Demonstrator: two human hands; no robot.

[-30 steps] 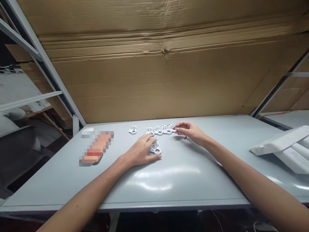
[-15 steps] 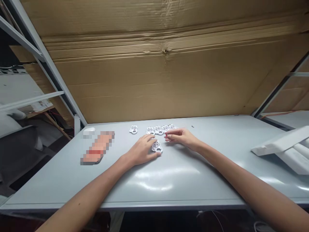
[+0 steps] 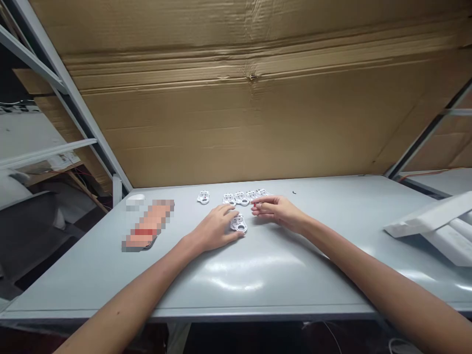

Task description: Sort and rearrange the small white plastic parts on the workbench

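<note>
My left hand (image 3: 215, 229) lies on the grey table (image 3: 258, 275), thumb and fingers closed round a white plastic part (image 3: 239, 224) with a round hole. My right hand (image 3: 279, 210) hovers just right of that part, fingertips pinched together over something too small to make out. Right behind both hands is a row of several similar white parts (image 3: 244, 197). One more white part (image 3: 203, 197) lies apart to the left of the row.
A tiny dark piece (image 3: 294, 192) lies behind my right hand. A blurred orange object (image 3: 149, 228) and a small white object (image 3: 134, 199) sit at the left. White foam pieces (image 3: 431, 221) lie at the right edge. A cardboard wall (image 3: 250, 108) stands behind the table.
My right hand moved left from the end of the row to beside the part under my left hand, uncovering the tiny dark piece. My left hand stayed put.
</note>
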